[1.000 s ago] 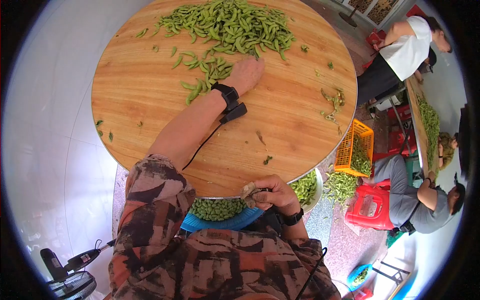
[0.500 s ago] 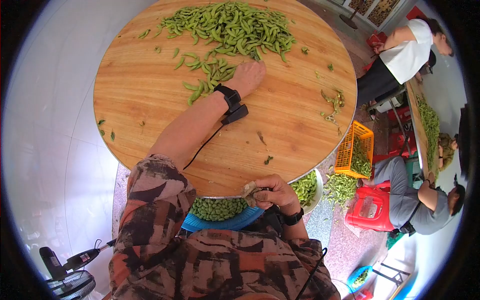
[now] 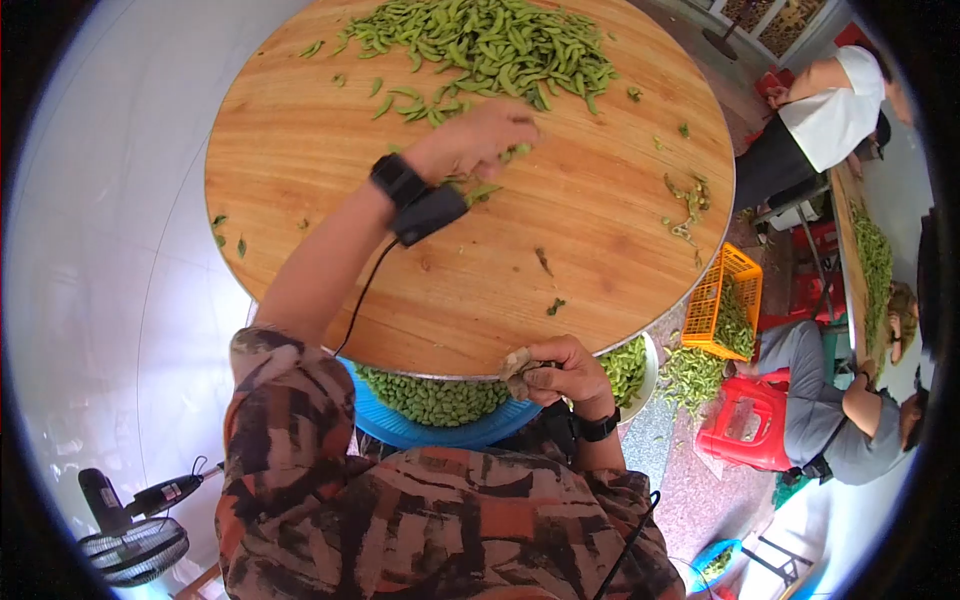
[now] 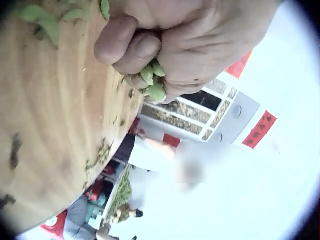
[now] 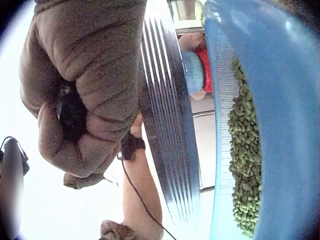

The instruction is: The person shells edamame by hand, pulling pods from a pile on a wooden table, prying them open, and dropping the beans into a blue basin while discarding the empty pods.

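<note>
Left hand (image 3: 475, 145), above the middle of the round surface (image 3: 610, 240): fingers curled round a few soybean pods (image 4: 154, 82), the ends of which protrude from the grip. Right hand (image 3: 570, 372), at the near edge: fingers curled about a dark object (image 5: 72, 112), too shadowed to name. Likely faults: the protruding pods could slip out if the fingers loosen on the way to the near edge. Anything dropped there could fall among the shelled beans (image 3: 430, 398) in the blue basin (image 3: 440, 436), which sits partly beneath that edge. The wrist camera (image 3: 432, 214), hanging low, could drag the stray pods (image 3: 482, 192) beside it; its trailing cable (image 3: 364, 290) could snag on the near edge. Surroundings: the main heap (image 3: 500, 45) lies towards the far edge, withered scraps (image 3: 690, 205) by the right edge. Beyond the right edge, a yellow crate (image 3: 706, 312) and a red stool (image 3: 745, 425) crowd the floor.
</note>
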Demonstrator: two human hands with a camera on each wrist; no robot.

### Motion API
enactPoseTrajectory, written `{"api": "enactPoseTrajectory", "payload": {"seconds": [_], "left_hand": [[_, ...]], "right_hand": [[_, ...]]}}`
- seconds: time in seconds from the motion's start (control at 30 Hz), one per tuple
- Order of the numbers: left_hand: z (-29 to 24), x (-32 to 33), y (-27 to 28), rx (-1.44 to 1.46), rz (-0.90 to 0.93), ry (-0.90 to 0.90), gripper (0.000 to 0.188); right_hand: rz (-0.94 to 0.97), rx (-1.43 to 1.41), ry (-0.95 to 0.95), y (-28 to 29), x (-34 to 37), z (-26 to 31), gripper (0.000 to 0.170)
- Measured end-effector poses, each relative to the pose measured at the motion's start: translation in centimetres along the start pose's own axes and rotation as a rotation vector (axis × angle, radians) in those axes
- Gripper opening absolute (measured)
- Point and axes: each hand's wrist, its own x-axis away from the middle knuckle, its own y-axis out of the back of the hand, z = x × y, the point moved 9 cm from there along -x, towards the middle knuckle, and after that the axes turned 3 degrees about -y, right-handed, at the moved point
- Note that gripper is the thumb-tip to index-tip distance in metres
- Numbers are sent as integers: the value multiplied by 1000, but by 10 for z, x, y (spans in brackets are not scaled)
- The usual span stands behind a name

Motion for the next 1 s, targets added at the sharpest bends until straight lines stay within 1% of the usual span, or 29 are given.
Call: {"api": "enactPoseTrajectory", "payload": {"seconds": [0.07,0.13,0.2,0.27,0.3,0.37,0.4,0.47,0.5,0.57,0.63,0.7,0.77,0.8,0.87,0.9,0.97,1.0], "left_hand": [[-11,54,-29,-214,157,39,18],[1,108,-61,-297,334,11,15],[-4,159,-95,-493,449,-489,18],[13,201,-120,-396,537,-269,18],[23,217,-131,-396,534,-269,18],[48,232,-142,-897,444,-315,18],[44,234,-141,-897,442,-315,18],[26,235,-138,-860,454,-376,19],[26,228,-136,-861,452,-378,19],[12,202,-126,-834,351,-568,12],[2,152,-94,-913,131,-531,12],[-4,94,-60,-846,-123,-692,13],[3,35,-34,-935,-230,-628,15],[6,12,-30,-931,-228,-633,15],[-5,-11,-26,-1049,-367,-766,14],[-6,-17,-27,-1046,-364,-768,14],[1,-31,-35,-1148,-271,-700,15],[2,-35,-36,-1146,-269,-699,15]], "right_hand": [[-3,12,4,0,-1,0,25],[-10,28,11,2,0,0,25],[44,46,13,2,0,-4,26],[69,32,39,5,-1,-7,26],[88,17,66,5,-1,-6,26],[81,29,60,1,-1,-3,26],[71,39,56,0,0,-2,25],[81,30,52,0,-1,-2,25],[90,19,50,0,-1,-2,25],[84,30,52,3,-2,-4,25],[71,37,51,4,-1,-4,25],[58,21,24,1,-1,-3,26],[54,31,38,1,-2,-1,26],[55,38,49,0,-1,0,26],[33,29,32,2,0,-2,26],[16,17,14,3,1,-3,26],[13,14,-1,3,1,-3,26],[14,13,-17,3,0,-3,26]]}}
